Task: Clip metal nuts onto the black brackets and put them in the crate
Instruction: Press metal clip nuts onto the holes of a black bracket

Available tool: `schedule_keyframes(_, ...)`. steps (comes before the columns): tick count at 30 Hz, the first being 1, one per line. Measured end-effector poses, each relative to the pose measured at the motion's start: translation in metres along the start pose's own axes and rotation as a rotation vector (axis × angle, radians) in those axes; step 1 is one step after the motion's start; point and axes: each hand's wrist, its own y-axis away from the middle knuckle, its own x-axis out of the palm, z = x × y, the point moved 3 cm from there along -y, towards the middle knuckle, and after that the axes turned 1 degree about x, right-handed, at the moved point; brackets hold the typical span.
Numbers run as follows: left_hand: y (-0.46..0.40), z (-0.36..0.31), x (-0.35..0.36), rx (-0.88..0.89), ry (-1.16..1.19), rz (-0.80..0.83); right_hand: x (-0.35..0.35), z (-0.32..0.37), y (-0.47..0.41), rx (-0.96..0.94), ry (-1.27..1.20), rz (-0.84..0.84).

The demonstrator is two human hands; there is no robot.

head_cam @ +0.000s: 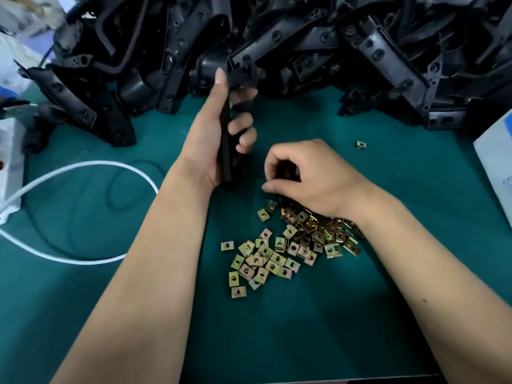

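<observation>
On green bench [318, 314], centre: left hand [219, 128] wrapped round a black bracket [227, 145], held roughly upright, thumb up along its edge, fingers curled over the front; lower end hidden behind palm and wrist, top end lost against the dark pile behind. Just right of it: right hand [307, 173] knuckles-up, fingers curled under, heel resting on the heap of metal clip nuts [279, 250]; fingertips hidden, something dark inside the curl, can't tell whether gripping a nut. Nuts brass-yellow, square, centre hole, spread loose toward near edge; part of heap covered by wrist. One stray nut [360, 144] well apart, to the right. Along far edge: big pile of black brackets [304, 45], tangled, individual shapes hard to separate, cut off at top. Left: white cable [83, 167] looping, runs out of shot. Right edge: white box [496, 162], cropped.
</observation>
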Motion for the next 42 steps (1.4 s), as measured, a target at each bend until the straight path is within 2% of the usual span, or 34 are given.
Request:
schedule_keyframes(4,0.001,-0.001,-0.003,-0.030,0.030,0.074,-0.010,-0.014,-0.002,0.058,-0.125,-0.263)
schedule_keyframes(8,0.001,-0.004,-0.004,-0.055,0.093,0.122,-0.016,-0.027,-0.003,0.126,-0.199,-0.358)
schedule_keyframes(15,0.005,-0.004,0.000,-0.060,0.338,0.201,-0.021,-0.033,0.000,0.189,-0.782,-0.536)
schedule_keyframes(19,0.004,-0.002,0.000,-0.050,0.340,0.187,-0.022,-0.034,-0.001,0.199,-1.032,-0.503)
schedule_keyframes(22,0.002,0.001,0.001,-0.040,0.315,0.114,-0.024,-0.035,0.000,0.207,-1.045,-0.521)
schedule_keyframes(24,0.002,0.004,0.002,-0.054,0.238,0.129,-0.025,-0.036,0.000,0.212,-1.050,-0.514)
schedule_keyframes(30,0.008,0.012,0.004,-0.181,-0.093,0.338,-0.027,-0.041,0.000,0.225,-1.031,-0.553)
schedule_keyframes(34,0.011,0.009,0.003,-0.143,-0.321,0.441,-0.031,-0.045,0.001,0.220,-0.979,-0.586)
schedule_keyframes(42,0.017,0.010,0.010,-0.177,-0.453,0.591,-0.036,-0.046,0.001,0.214,-0.873,-0.445)
